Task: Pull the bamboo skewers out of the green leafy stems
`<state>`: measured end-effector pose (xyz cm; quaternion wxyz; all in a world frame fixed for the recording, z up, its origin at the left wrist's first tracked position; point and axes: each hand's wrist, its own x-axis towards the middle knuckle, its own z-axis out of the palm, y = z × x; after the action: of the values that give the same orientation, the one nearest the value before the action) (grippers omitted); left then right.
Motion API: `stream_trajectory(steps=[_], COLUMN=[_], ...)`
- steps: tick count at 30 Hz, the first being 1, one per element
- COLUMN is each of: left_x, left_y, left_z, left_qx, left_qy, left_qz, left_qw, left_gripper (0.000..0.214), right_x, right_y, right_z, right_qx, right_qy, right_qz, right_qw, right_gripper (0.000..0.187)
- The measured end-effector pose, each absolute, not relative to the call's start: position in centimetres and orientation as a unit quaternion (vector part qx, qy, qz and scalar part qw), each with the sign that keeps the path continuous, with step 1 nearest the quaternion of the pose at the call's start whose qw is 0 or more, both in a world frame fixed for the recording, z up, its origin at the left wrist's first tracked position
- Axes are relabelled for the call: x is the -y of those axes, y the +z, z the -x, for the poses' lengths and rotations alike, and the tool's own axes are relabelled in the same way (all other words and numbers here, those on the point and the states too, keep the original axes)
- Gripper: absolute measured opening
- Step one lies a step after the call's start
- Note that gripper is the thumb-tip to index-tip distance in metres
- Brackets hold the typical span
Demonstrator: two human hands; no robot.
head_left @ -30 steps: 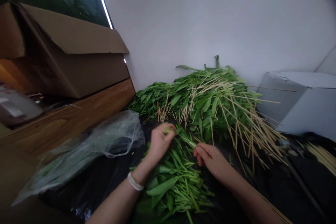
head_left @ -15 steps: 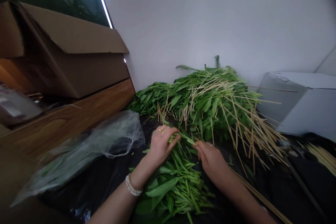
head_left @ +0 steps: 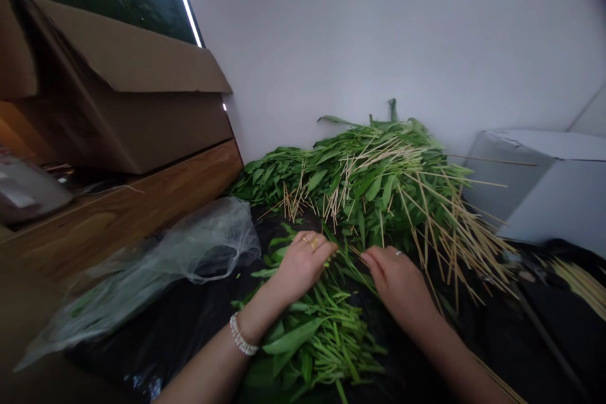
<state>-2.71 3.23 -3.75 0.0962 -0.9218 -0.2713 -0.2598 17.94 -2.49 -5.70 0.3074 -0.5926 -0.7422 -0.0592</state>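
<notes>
My left hand (head_left: pixel 305 265), wearing a ring and a white beaded bracelet, is closed on leafy green stems, which its fingers mostly cover. To its right, my right hand (head_left: pixel 398 281) pinches thin bamboo skewers (head_left: pixel 495 379); their light tips poke out by the fingertips and their other ends show beyond the forearm. Between and below the hands lies a loose pile of cut leafy greens (head_left: pixel 331 334) on black plastic sheeting (head_left: pixel 189 328). Behind, against the wall, a large heap of leafy greens (head_left: pixel 326 170) has many bamboo skewers (head_left: pixel 454 233) sticking out of its bundles.
A clear plastic bag (head_left: pixel 203 246) with greens inside lies on the left. Behind it, an open cardboard box (head_left: pixel 165 120) stands on a wooden ledge (head_left: pixel 189 183). A white box (head_left: pixel 549 183) is at the right, with more skewers (head_left: pixel 577 284) near it.
My hands have drawn slightly apart, the right moving to the right. The green stalk that stretched between them no longer reaches my right fingertips.
</notes>
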Motion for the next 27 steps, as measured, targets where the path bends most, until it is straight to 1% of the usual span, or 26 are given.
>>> stream_trajectory(steps=[3,6,9,11,13,16,19,21,24,27], left_x=[-3.8,-4.1,-4.2,-4.2,-4.1,-4.1,-3.9,-3.8,-3.6,-3.5], left_y=[-3.8,-3.7,-3.7,-3.8,-3.9,-3.9,-3.9,-4.0,-4.3,-4.6], left_z=[3.5,3.9,4.0,4.0,4.1,4.3,4.1,4.0,3.7,3.6], left_qx=[0.305,0.318,0.317,0.321,0.334,0.347,0.343,0.332,0.310,0.299], left_qy=[-0.310,-0.337,-0.342,-0.343,-0.346,-0.353,-0.365,-0.376,-0.376,-0.369], left_qz=[0.898,0.885,0.884,0.882,0.877,0.869,0.865,0.865,0.873,0.880], left_qw=[0.067,0.032,0.019,0.016,0.004,-0.018,-0.017,-0.016,-0.007,0.014], left_gripper=[0.020,0.025,0.023,0.019,0.018,0.019,0.016,0.018,0.018,0.018], right_x=[2.2,2.3,2.7,2.8,2.6,2.2,2.0,1.9,2.0,2.2], right_y=[-5.7,-5.9,-6.1,-6.1,-6.0,-5.9,-5.9,-5.9,-6.0,-6.0], right_z=[-19.6,-19.9,-19.3,-19.0,-19.1,-19.6,-19.9,-19.7,-19.1,-18.4], right_qx=[0.742,0.754,0.758,0.760,0.747,0.694,0.639,0.620,0.613,0.613], right_qy=[-0.008,0.039,0.037,0.028,0.033,0.077,0.171,0.244,0.313,0.331], right_qz=[0.616,0.632,0.643,0.642,0.652,0.678,0.670,0.640,0.598,0.585], right_qw=[0.264,0.176,0.108,0.095,0.127,0.231,0.335,0.383,0.411,0.415], right_gripper=[0.023,0.014,0.011,0.012,0.013,0.013,0.019,0.022,0.023,0.024])
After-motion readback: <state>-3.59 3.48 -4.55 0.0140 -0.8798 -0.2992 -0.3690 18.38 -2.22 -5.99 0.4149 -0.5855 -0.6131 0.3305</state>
